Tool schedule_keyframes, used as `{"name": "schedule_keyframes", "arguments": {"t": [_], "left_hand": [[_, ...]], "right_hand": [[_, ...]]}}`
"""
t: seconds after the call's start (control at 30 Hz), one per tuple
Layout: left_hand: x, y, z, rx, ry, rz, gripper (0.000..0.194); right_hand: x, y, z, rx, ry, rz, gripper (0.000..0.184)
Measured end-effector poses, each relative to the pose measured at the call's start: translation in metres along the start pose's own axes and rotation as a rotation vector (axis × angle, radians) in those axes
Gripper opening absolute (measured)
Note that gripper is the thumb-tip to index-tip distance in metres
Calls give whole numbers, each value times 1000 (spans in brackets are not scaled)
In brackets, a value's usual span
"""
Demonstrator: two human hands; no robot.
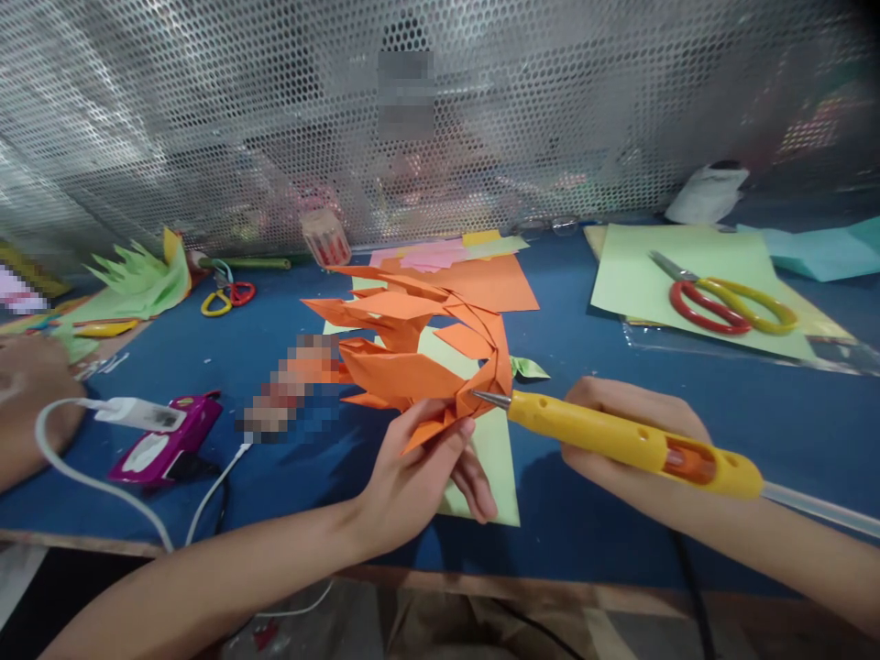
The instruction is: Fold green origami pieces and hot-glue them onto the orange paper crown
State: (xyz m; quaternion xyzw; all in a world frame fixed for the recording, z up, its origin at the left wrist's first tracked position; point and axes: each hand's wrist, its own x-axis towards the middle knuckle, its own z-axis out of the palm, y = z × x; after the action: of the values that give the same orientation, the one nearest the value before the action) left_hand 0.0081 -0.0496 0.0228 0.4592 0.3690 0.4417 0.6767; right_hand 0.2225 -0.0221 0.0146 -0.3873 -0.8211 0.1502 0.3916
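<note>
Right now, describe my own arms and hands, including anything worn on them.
Your left hand and right hand are both ungloved, with no ring, bracelet or watch in view, though the right hand is partly hidden. The left forearm and right forearm are bare and slim, with no sleeve showing as far as the picture's edge.

Spiky orange folded paper [405, 371], curved, yellow glue gun [591, 429], tip at paper

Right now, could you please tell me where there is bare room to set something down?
Bare table shows between the orange sheet and the pale green sheet under large scissors, and between the small scissors and the folded orange paper. It is crowded around the purple box and white plug, and at the left hand and right hand.
</note>
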Motion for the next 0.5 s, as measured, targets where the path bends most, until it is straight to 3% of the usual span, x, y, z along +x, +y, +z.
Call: {"name": "schedule_keyframes", "arguments": {"t": [0.5], "left_hand": [[0,-2,-2,-23,-18,0,23]], "right_hand": [[0,-3,1,-37,60,-22,19]]}}
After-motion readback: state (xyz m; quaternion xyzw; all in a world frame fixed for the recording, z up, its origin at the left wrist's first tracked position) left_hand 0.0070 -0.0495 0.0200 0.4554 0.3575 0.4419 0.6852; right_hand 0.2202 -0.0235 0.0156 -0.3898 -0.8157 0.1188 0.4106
